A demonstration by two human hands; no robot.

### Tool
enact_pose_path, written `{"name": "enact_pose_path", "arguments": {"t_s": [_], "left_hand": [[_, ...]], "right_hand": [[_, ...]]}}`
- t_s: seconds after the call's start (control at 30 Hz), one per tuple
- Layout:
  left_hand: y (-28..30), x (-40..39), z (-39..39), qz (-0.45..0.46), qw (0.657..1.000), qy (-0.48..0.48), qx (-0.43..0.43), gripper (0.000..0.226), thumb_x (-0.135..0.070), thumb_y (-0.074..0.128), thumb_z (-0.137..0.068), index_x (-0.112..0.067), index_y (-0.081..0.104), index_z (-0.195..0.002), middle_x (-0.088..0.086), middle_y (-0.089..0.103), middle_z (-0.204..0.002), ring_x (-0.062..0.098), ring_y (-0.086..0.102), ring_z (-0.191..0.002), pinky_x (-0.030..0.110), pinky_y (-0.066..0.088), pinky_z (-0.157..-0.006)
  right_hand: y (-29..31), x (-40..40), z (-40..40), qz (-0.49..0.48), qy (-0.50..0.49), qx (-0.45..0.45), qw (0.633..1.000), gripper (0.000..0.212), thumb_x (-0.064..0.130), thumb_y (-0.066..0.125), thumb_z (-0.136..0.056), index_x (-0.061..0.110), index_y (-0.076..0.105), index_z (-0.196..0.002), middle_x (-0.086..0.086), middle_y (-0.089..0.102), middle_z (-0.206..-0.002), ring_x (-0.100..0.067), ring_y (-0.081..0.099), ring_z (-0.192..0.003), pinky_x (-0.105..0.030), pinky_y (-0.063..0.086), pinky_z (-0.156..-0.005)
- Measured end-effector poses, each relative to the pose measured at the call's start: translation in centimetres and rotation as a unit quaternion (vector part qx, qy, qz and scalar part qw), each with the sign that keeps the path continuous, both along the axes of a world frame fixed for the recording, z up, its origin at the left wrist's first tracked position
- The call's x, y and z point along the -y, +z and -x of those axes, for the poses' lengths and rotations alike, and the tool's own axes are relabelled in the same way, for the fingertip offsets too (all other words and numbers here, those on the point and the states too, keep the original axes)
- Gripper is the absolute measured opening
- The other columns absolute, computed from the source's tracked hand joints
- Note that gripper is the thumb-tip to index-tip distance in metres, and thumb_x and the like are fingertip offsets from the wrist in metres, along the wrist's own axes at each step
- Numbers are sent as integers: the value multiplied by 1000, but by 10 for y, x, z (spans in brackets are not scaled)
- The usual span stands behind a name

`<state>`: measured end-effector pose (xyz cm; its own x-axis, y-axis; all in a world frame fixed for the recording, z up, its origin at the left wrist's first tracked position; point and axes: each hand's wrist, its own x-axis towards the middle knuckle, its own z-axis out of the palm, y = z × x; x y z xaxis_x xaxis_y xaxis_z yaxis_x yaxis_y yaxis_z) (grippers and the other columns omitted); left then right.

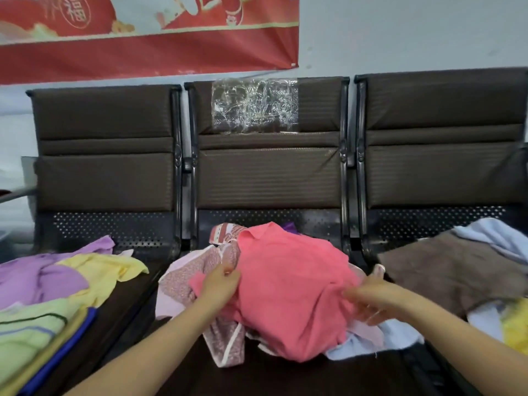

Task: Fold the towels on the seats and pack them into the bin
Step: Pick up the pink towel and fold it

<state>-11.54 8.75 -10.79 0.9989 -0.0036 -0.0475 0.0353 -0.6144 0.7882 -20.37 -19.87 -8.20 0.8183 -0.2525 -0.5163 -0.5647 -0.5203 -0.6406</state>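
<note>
On a row of dark brown padded seats [268, 178], a crumpled coral-pink cloth towel [291, 284] lies between both hands: the left hand [221, 284] pinches its left edge, the right hand [368, 301], fingers spread, touches its right side.

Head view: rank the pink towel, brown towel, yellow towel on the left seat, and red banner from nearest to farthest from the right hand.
From the right hand:
1. Pink towel, middle seat, at the fingers.
2. Brown towel, right seat, just beyond the hand.
3. Yellow towel, left seat, across the pile.
4. Red banner, up on the wall behind the seats.
</note>
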Motion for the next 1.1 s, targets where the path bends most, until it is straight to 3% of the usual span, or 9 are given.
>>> {"name": "enact_pose_path", "arguments": {"t_s": [0.17, 0.3, 0.47, 0.63, 0.8, 0.87, 0.93, 1.0, 1.1], "left_hand": [[10, -9, 12, -47, 997, -53, -13, 26, -29, 55, -94, -19, 60, -70, 1, 59, -76, 20, 55, -85, 29, 41, -74], [6, -15, 24, -24, 987, -155, -37, 35, -42, 68, -83, -18, 64, -108, 0, 65, -109, 18, 60, -101, 30, 46, -93], [9, -10, 41, -87, 950, -292, -72, 60, -63, 61, -79, -25, 57, -125, -12, 55, -126, 10, 51, -114, 28, 38, -102], [5, 6, 47, -168, 947, -252, 102, 46, -46, 46, -96, -7, 64, -112, 4, 53, -118, 18, 51, -110, 31, 39, -99], [31, 6, 34, 138, 976, -140, 91, 38, -48, 45, -97, -18, 61, -113, -3, 63, -112, 7, 56, -102, 28, 40, -95], [41, 2, 24, 331, 939, -69, 69, 58, -61, 49, -88, -19, 57, -126, -2, 63, -123, 10, 58, -114, 35, 43, -104], [53, 0, 16, 476, 877, -23, 69, 44, -49, 46, -96, -17, 56, -125, 0, 65, -116, 5, 63, -102, 25, 53, -88], [67, 0, 14, 495, 866, -33, 64, 29, -36, 42, -101, -20, 57, -120, -1, 67, -113, 4, 64, -96, 21, 52, -81], [77, 1, 6, 496, 860, -98, 67, 35, -24, 46, -100, -20, 52, -134, -3, 60, -131, 9, 57, -118, 28, 43, -102]], "right_hand": [[-14, -22, 23, -2, 9, -42, 999, 40, 46, 58, -92, 7, 51, -96, -13, 61, -78, -18, 62, -61, -24, 51, -50], [-25, -31, 23, -248, -80, 56, 964, 16, 16, 70, -86, 9, 57, -92, -8, 59, -74, -17, 57, -61, -26, 48, -52], [-20, -32, 18, -268, -90, 184, 941, 23, 8, 68, -85, 19, 53, -70, -2, 52, -64, -13, 49, -61, -26, 41, -61], [-19, -33, 24, -290, 41, 2, 956, 27, 15, 83, -71, 10, 61, -85, -9, 58, -77, -19, 55, -73, -37, 51, -77], [-5, -46, 16, -311, 44, 135, 940, 12, 13, 62, -89, 7, 55, -81, -13, 55, -81, -21, 56, -77, -36, 46, -81], [14, -41, 8, -430, -17, 203, 879, 15, 11, 47, -95, 4, 56, -85, -10, 61, -77, -19, 64, -71, -32, 55, -72], [33, -31, 4, -514, -50, 250, 819, 24, 17, 49, -89, 4, 68, -96, -7, 68, -82, -15, 67, -69, -26, 58, -62], [46, -23, 4, -529, -64, 280, 799, 26, 20, 53, -83, 8, 77, -89, -6, 71, -90, -15, 69, -72, -26, 58, -62], [51, -11, -5, -523, -143, 305, 783, 25, 16, 49, -91, 3, 70, -85, -10, 72, -83, -17, 71, -65, -26, 58, -53]]}}
